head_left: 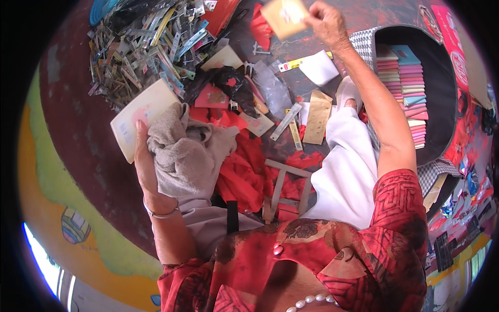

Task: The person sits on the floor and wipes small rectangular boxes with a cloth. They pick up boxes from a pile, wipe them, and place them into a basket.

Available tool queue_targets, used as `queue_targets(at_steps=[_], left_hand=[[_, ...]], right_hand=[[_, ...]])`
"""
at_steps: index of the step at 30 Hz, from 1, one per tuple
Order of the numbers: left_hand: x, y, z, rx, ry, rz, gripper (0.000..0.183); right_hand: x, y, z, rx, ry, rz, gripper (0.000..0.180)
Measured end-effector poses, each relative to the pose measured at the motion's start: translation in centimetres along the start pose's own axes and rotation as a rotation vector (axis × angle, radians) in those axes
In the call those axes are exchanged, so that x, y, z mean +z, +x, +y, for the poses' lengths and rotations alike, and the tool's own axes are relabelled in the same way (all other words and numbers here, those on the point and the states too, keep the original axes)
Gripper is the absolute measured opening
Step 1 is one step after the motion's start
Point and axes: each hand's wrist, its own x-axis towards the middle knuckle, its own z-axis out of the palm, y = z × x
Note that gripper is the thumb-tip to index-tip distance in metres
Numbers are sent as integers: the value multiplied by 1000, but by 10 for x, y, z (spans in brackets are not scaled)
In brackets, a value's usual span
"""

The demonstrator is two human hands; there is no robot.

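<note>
My left hand (143,163) grips a cream notebook (134,123) with a pinkish print on its cover, thumb pressed on its face. Beside that hand, a rumpled grey cloth (181,156) drapes over my left knee. Far out in front, my right hand (329,23) pinches the edge of a square pale-yellow pad or notebook (286,15), blurred. Its fingers are closed at the right corner, above the floor. Under my right forearm lies a folded white sheet or packet (319,68), close to a yellow strip (290,64).
A heap of clear plastic packets (144,58) lies at the far left. To the right, a hound's-tooth bag (360,45) holds stacked coloured notebooks (413,85). Between my legs are red scraps (241,175), a metal frame (278,183), a brown envelope (317,119) and a black plastic bag (237,87).
</note>
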Motion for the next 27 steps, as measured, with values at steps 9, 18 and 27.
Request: queue_targets(at_steps=[9, 18, 27], left_hand=[[18, 3, -10, -53, -14, -77, 48], [25, -6, -12, -47, -32, -63, 48], [21, -27, -11, -119, 21, -246, 39]], right_hand=[[10, -14, 99, -980, -1074, -123, 7], [-10, 11, 31, -605, -807, 272, 12], [-44, 26, -29, 448, 593, -70, 16]])
